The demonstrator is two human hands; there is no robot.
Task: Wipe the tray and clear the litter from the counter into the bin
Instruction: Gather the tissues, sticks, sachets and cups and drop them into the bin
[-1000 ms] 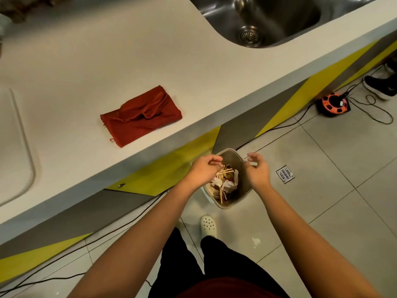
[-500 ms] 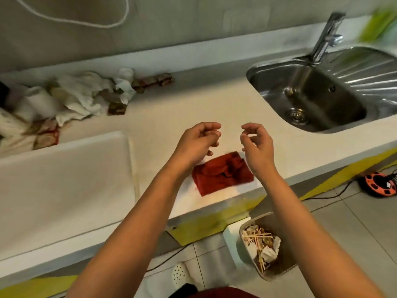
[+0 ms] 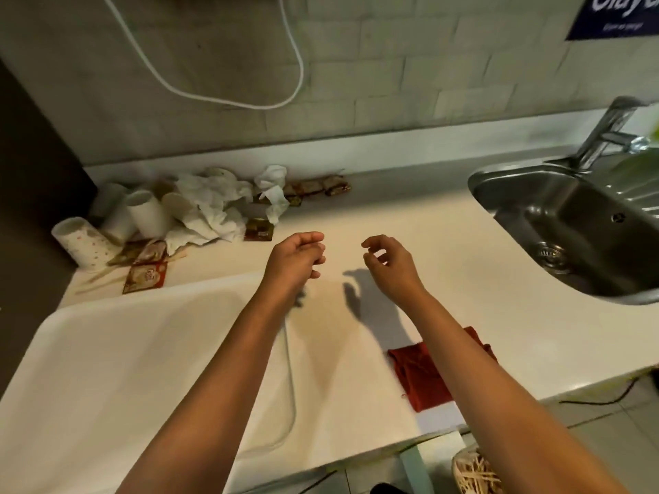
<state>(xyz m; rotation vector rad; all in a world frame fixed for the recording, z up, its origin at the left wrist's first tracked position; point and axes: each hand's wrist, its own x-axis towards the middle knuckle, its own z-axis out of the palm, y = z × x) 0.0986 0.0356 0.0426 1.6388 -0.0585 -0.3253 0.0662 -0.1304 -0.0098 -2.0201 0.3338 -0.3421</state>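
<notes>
- Paper cups [image 3: 107, 222] lie tipped on their sides at the far left of the white counter [image 3: 410, 215], close to the back wall
- Printed sachets [image 3: 145, 269] and wooden stir sticks [image 3: 96, 278] lie on the counter just in front of the cups
- Crumpled white tissues [image 3: 217, 205] are heaped to the right of the cups; small brown wrappers [image 3: 317, 187] sit along the back edge beyond them
- White tray [image 3: 107, 369] occupies the near left of the counter, its surface bare; the left forearm crosses above its right rim
- Left hand [image 3: 297, 258] hovers above the counter just right of the litter heap, fingers loosely curled inward, holding nothing
- Right hand [image 3: 390, 263] hovers beside it, apart from it, fingers loosely bent and spread, holding nothing; its shadow falls on the counter below
- Red cloth [image 3: 420, 376] lies folded near the front edge of the counter, partly hidden under the right forearm
- Bin [image 3: 470, 472] stands on the floor below the counter edge, at the bottom of view, with wooden sticks visible inside
- Steel sink [image 3: 570, 229] with tap [image 3: 606, 133] is set into the counter at the far right
</notes>
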